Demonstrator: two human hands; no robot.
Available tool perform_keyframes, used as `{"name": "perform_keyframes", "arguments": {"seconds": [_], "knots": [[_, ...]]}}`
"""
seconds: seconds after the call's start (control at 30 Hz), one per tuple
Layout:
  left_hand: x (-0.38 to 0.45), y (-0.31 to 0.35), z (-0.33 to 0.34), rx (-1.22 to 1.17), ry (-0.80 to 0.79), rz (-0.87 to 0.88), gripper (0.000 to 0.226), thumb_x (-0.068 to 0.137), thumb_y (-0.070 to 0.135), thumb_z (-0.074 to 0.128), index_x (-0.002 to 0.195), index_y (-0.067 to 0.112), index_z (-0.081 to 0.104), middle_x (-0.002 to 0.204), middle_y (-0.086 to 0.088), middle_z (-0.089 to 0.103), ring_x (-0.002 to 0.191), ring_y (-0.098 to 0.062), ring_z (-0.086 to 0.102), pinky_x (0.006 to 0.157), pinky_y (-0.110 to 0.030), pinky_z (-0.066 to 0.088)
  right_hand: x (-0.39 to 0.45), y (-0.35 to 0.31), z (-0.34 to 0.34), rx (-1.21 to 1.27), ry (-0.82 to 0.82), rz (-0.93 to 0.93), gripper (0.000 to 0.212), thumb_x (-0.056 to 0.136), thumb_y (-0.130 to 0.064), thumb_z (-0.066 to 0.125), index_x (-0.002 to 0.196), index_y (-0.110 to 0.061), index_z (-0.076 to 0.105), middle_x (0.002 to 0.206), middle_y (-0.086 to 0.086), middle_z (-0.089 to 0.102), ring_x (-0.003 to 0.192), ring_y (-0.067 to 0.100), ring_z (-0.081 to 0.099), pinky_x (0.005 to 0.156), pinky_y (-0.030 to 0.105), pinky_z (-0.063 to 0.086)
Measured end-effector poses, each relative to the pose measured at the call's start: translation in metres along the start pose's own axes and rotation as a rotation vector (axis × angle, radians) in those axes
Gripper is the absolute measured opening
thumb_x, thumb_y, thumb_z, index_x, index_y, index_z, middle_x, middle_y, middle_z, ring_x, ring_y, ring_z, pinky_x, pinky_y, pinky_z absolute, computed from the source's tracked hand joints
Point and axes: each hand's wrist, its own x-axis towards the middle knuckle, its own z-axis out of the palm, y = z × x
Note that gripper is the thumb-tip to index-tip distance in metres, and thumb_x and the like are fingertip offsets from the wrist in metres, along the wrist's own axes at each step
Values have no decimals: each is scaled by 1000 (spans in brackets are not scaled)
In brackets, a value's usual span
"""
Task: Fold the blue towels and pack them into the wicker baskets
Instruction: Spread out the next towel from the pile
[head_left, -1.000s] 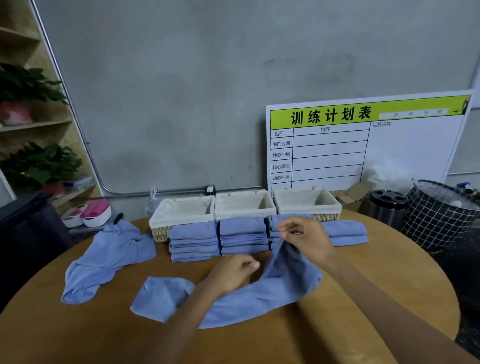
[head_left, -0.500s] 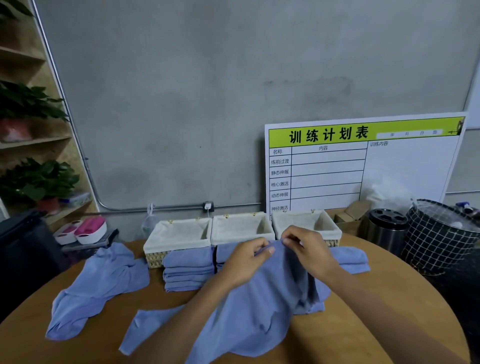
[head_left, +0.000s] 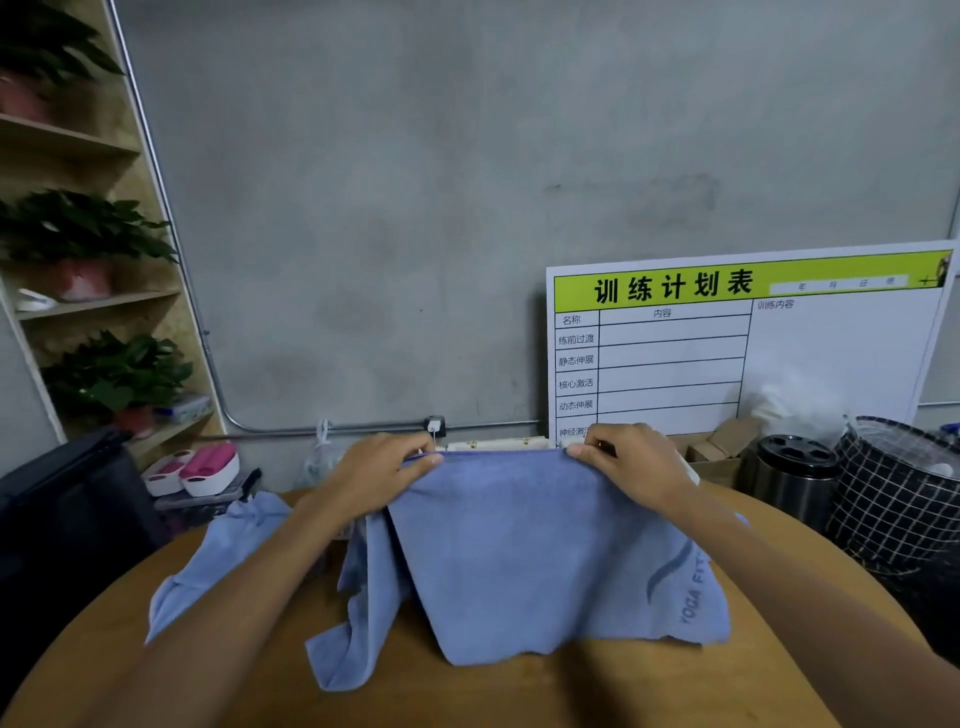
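Blue towel (head_left: 545, 561) hangs spread, seemingly doubled.

White board (head_left: 748, 343), leaning on wall behind the held blue towel (head_left: 545, 561): green header strip w/ black title 训练计划表; small pale text at the strip's right end, too faint to read. Below title, table hdrs 名称 and 内容, and a right col. headed 训练内容. Row labels down the left col.: 练前过渡, 静态伸展, 核心激活, 动态伸展, then 神经激…, last char. cut off by the towel's top edge. Towel itself: darker print near its lower right corner, a curved swoosh mark plus "YOGA FIT…", rest of the word lost at the cloth's edge.
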Motion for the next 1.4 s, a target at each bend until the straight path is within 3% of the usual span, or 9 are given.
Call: {"name": "perform_keyframes", "arguments": {"seconds": [0.1,0.2,0.33,0.47,0.63,0.87,1.1,1.23,1.4], "knots": [[-4,-10,-23,54,67,35,43,88,70,26,86,33,48,73,10,55,74,-22,58,62,-34,35,3,0,-22,-97,25,-29,46,95,-62,47,71,-23,53,69,-7,61,73,16,55,57,31,34],[-7,-21,-48,73,128,0,50,89,70,25,93,28,51,83,2,66,83,-28,63,70,-38,47,2,1,-44,-197,50,-93,39,100,-54,42,79,-23,52,76,-8,63,75,19,55,61,34,37],[-13,-17,-82,32,191,16,49,90,66,30,94,25,57,87,4,68,83,-22,63,74,-36,48,-4,3,-70,-190,89,-154,23,104,-41,40,91,-29,54,91,-12,65,83,18,59,66,34,40],[-20,-7,-106,-11,268,13,38,92,59,40,91,25,57,80,8,64,77,-21,62,72,-37,48,-11,-1,-89,-233,178,-156,23,105,-35,40,93,-26,57,95,-11,64,85,19,58,63,32,35],[-38,4,-118,20,413,28,32,101,40,52,86,12,55,73,-2,61,67,-25,59,68,-42,50,-28,-9,-110,-279,268,-7,39,102,-52,37,79,-22,49,74,-2,63,78,29,61,59,34,41],[-74,22,-140,343,456,-61,55,95,66,24,91,19,52,75,-4,66,69,-34,64,59,-40,51,-53,-25,-146,-313,414,62,64,91,-72,39,61,-17,50,58,-2,56,62,28,56,57,29,39],[-94,44,-193,461,619,216,66,98,65,26,68,14,54,54,-7,58,49,-33,59,47,-27,30,-68,-26,-190,-337,494,-70,67,89,-72,46,55,-14,44,49,-1,50,58,30,54,50,26,29],[-89,45,-208,422,536,295,68,99,67,22,65,16,50,55,-5,57,50,-31,57,50,-28,31,-65,-14,-205,-365,476,-126,78,82,-84,32,55,-13,47,48,-2,51,56,26,53,48,26,29],[-59,23,-172,400,434,296,73,97,71,16,68,17,54,58,-3,60,55,-30,60,51,-29,33,-44,8,-188,-410,337,-130,84,78,-91,19,55,-16,48,53,-4,53,62,23,54,55,28,38]]}}
